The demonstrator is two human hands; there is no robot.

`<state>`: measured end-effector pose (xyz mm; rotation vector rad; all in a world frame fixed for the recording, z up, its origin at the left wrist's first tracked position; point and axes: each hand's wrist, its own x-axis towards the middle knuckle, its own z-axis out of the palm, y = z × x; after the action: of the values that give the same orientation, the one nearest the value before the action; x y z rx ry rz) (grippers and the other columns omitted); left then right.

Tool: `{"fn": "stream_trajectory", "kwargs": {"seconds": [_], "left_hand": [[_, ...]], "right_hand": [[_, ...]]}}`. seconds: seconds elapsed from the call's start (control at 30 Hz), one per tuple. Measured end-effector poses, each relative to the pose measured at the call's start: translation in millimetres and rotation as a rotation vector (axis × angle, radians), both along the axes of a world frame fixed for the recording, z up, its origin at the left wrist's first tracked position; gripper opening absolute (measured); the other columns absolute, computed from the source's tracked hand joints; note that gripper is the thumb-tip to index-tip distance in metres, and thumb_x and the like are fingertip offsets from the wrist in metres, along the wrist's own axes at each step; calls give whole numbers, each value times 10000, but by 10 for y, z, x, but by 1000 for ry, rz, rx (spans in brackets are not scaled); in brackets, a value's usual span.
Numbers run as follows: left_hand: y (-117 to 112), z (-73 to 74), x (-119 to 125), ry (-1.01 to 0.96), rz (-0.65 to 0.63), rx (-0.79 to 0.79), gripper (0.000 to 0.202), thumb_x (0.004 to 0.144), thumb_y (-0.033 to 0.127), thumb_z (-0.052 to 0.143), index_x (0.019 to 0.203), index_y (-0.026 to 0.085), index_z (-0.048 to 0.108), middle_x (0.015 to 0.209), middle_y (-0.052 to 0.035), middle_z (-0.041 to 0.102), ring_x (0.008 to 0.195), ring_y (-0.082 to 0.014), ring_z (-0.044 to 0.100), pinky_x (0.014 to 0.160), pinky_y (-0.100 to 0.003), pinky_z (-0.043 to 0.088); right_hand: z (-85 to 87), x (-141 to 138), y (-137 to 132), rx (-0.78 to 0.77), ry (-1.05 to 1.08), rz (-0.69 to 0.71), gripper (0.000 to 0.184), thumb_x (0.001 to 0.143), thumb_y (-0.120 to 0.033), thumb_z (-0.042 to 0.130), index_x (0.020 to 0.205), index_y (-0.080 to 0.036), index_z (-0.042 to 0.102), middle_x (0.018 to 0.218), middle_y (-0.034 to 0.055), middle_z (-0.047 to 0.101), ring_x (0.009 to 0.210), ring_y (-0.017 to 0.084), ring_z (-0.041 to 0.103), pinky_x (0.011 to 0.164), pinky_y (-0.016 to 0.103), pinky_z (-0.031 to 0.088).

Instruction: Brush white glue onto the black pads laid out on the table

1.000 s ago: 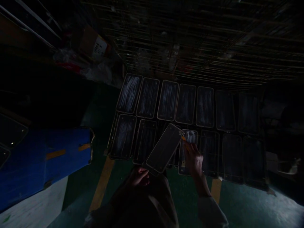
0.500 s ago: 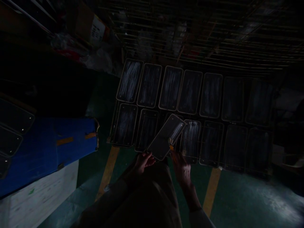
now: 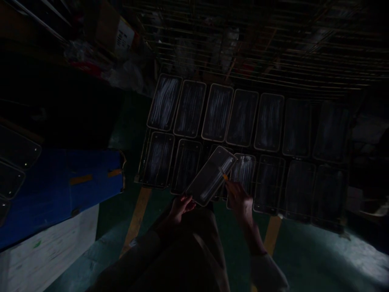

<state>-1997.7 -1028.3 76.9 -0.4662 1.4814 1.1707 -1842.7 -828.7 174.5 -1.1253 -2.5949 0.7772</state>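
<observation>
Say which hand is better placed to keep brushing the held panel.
Right, probably. The right hand holds the small brush with its tip on the dark panel; the left hand grips the panel's near end.

Single head-worn view, looking forward and steeply down from above the rows of dark panels (image 3: 243, 142). Close to both hands, just below the panels in frame; wire rack (image 3: 258, 44) beyond them at the top, blue board (image 3: 60, 190) to their left, green floor (image 3: 304, 259) beneath. Very dim overall.
</observation>
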Motion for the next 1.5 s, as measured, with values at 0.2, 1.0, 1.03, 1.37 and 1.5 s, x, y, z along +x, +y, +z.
{"fn": "stream_trajectory", "kwargs": {"seconds": [0.2, 1.0, 1.03, 1.37, 1.5], "left_hand": [[9, 40, -12, 9, 18, 17, 335, 680, 371, 849, 851, 130, 691, 799, -72, 746, 721, -195, 732, 710, -326, 603], [-66, -74, -78, 6, 4, 84, 431, 580, 459, 885, 824, 139, 728, 791, -78, 754, 721, -202, 723, 741, -357, 585], [-61, -71, -80, 10, 13, 81, 437, 570, 456, 891, 822, 140, 726, 785, -73, 751, 713, -199, 721, 741, -360, 584], [-55, -9, -108, 29, 31, 110, 340, 585, 374, 886, 809, 163, 740, 808, -52, 750, 689, -178, 692, 725, -352, 552], [-81, -50, -117, 23, 20, 125, 363, 599, 381, 881, 835, 142, 743, 830, -81, 752, 714, -197, 702, 741, -371, 550]], "right_hand": [[-162, -291, 565, 222, -61, -9, 277, 996, -309, 449, 1179, -235, 644, 1037, 46, 693, 765, 137, 651, 531, 228, 378], [-143, -571, 522, 195, 25, 0, 249, 990, -265, 464, 1153, -221, 646, 1096, 65, 692, 856, 170, 684, 588, 220, 458], [-193, -579, 466, 194, 1, 21, 254, 989, -257, 463, 1167, -221, 640, 1087, 64, 695, 841, 168, 684, 570, 218, 446], [-108, -308, -927, -271, 24, 337, 321, 969, -182, 443, 1227, -272, 611, 1044, 36, 725, 845, 169, 700, 714, 266, 549], [-124, -350, -735, -412, 87, 272, 291, 970, -220, 454, 1195, -290, 625, 1079, 11, 725, 903, 161, 706, 737, 260, 564]]}}
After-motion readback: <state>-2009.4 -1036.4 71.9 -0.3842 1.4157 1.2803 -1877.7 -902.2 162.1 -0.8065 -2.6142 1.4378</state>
